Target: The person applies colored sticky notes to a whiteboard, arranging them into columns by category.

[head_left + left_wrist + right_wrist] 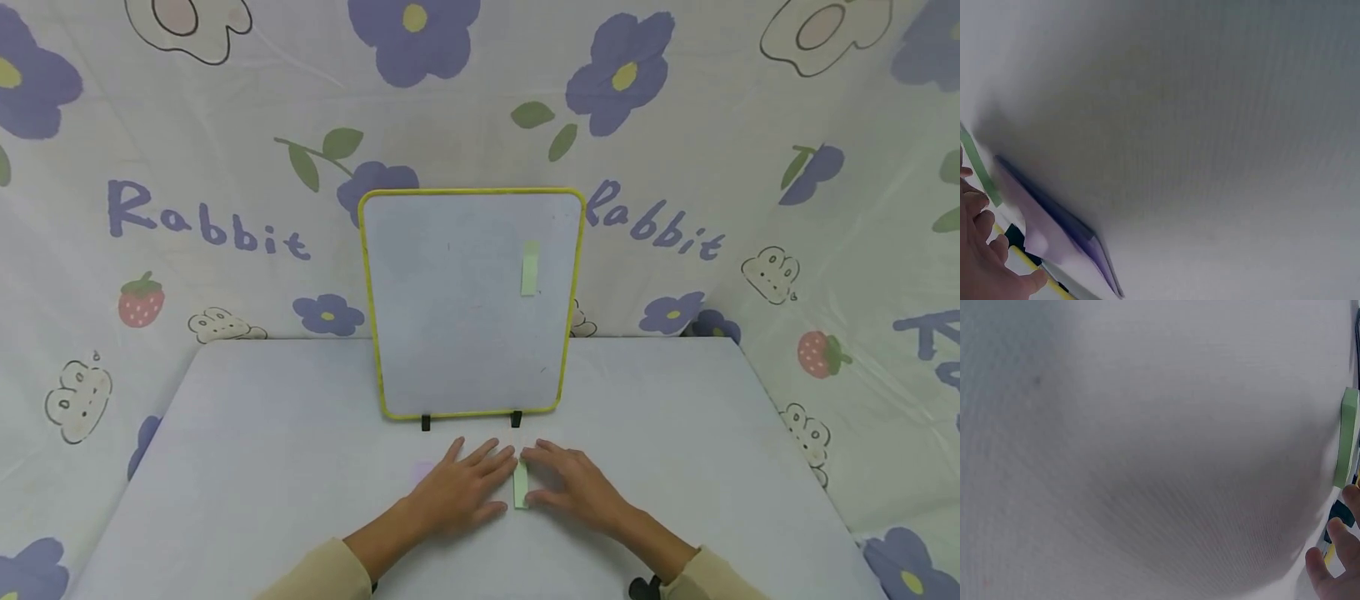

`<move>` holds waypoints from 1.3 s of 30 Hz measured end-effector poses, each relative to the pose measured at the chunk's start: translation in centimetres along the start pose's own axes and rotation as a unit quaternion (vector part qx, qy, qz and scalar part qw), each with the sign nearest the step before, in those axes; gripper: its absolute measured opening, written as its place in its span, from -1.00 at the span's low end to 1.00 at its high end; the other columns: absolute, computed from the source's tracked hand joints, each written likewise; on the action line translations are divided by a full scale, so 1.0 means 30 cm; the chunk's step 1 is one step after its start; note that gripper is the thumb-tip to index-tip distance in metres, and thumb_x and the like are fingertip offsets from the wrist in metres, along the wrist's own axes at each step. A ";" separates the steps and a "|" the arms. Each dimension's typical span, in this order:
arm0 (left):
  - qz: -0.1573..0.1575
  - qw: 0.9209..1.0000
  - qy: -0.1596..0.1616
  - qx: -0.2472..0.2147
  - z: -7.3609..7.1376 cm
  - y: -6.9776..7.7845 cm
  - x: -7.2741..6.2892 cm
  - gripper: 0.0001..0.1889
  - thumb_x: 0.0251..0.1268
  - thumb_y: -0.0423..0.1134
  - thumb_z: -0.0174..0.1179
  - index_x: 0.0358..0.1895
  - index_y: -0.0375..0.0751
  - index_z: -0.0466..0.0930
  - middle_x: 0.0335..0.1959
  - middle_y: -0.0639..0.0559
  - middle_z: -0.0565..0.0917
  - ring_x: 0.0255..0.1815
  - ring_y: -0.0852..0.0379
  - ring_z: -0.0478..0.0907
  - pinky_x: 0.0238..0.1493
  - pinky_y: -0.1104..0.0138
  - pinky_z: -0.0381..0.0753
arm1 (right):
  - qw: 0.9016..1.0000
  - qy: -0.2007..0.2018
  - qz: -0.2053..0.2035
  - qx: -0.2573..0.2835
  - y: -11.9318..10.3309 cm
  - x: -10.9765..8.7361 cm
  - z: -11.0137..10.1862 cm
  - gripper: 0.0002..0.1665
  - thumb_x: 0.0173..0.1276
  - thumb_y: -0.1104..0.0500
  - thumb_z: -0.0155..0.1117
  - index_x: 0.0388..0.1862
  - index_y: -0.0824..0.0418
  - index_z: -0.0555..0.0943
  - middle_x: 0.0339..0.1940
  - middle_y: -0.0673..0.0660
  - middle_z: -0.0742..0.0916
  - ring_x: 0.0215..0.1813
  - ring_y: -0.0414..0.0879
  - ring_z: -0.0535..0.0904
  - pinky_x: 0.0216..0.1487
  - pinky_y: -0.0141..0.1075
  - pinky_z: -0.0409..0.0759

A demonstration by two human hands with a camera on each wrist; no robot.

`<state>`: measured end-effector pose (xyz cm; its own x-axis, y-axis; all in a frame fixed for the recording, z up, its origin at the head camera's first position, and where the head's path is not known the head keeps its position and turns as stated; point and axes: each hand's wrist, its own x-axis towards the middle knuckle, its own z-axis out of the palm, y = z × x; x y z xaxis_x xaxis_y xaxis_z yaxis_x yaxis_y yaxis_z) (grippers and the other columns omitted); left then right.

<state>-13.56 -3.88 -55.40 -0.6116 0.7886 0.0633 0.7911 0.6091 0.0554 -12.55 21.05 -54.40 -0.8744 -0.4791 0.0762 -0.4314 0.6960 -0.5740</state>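
Note:
A narrow pad of light green sticky notes [521,490] lies on the table between the two hands. My left hand [459,493] has its fingers spread, and its fingertips come right up to the pad's left side. At the right side, my right hand [576,487] has thumb and forefinger apart, the thumb tip at the pad's lower edge. A purple sticky note pad [423,472] is partly hidden behind the left hand; its lifted top sheet shows in the left wrist view. The right wrist view shows the green pad [1347,437] beside the fingers.
A whiteboard [465,317] with a yellow frame stands upright behind the hands on two black feet [426,422]. One green strip [529,273] is stuck on its upper right. Patterned cloth [480,117] hangs around the white table [270,433]. A dark object [643,588] lies by the right wrist.

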 end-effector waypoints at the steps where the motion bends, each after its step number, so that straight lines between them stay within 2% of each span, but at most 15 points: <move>1: 0.002 1.000 -0.004 0.001 0.003 0.003 -0.002 -0.33 0.53 0.20 -0.09 0.56 -0.03 0.18 0.57 0.09 0.20 0.58 0.04 0.08 0.38 -0.18 0.22 | 1.000 0.001 0.001 0.001 0.000 -0.001 0.003 -0.25 0.17 -0.07 0.50 0.32 0.16 0.56 0.35 0.34 0.54 0.27 0.32 0.50 0.20 0.23 0.42; 11: 0.005 1.000 -0.026 0.009 -0.003 0.024 -0.007 -0.33 0.57 0.24 -0.27 0.56 -0.03 0.19 0.56 0.10 0.21 0.57 0.07 0.10 0.38 -0.14 0.23 | 0.999 0.026 -0.015 -0.031 -0.004 0.000 0.021 -0.24 0.08 -0.04 0.57 0.26 0.20 0.60 0.27 0.19 0.64 0.34 0.19 0.49 0.21 0.17 0.45; 20: 0.006 1.000 -0.027 -0.009 -0.003 0.020 -0.015 -0.31 0.56 0.26 -0.27 0.58 -0.04 0.14 0.58 0.09 0.18 0.58 0.06 0.08 0.40 -0.16 0.19 | 0.999 0.029 -0.020 -0.041 -0.003 -0.001 0.026 -0.27 0.10 -0.05 0.57 0.24 0.17 0.61 0.27 0.07 0.65 0.37 0.11 0.47 0.22 0.13 0.46; 39: 0.002 0.999 -0.040 -0.016 -0.010 0.013 -0.031 -0.33 0.58 0.22 -0.25 0.57 -0.04 0.14 0.57 0.10 0.20 0.55 0.08 0.15 0.40 -0.14 0.20 | 0.998 0.033 -0.053 -0.029 0.005 0.010 0.023 -0.51 0.22 0.12 0.50 0.11 0.22 0.66 0.21 0.12 0.69 0.28 0.07 0.56 0.20 0.08 0.50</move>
<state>-12.67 -4.41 -55.15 -0.6057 0.7956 -0.0160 0.7918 0.6045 0.0874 -12.73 20.63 -55.02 -0.8354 -0.5160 0.1891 -0.5323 0.6742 -0.5119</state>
